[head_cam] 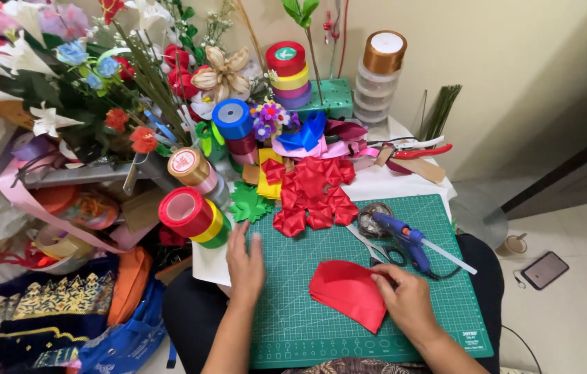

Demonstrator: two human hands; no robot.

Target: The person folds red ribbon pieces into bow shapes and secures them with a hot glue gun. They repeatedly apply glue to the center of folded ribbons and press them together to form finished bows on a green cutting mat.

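A folded piece of red fabric (345,291) lies on the green cutting mat (321,339). My right hand (407,299) rests on its right edge and pinches it there. My left hand (245,260) lies flat at the mat's left edge, fingers together, holding nothing. Behind them, a heap of folded red ribbon petals (313,194) sits at the mat's far edge.
A blue glue gun (404,239) and scissors (375,248) lie to the right on the mat. Ribbon spools (193,216) stand at the left, with artificial flowers (65,76) and more spools (290,73) behind. A phone (545,269) lies on the floor at right.
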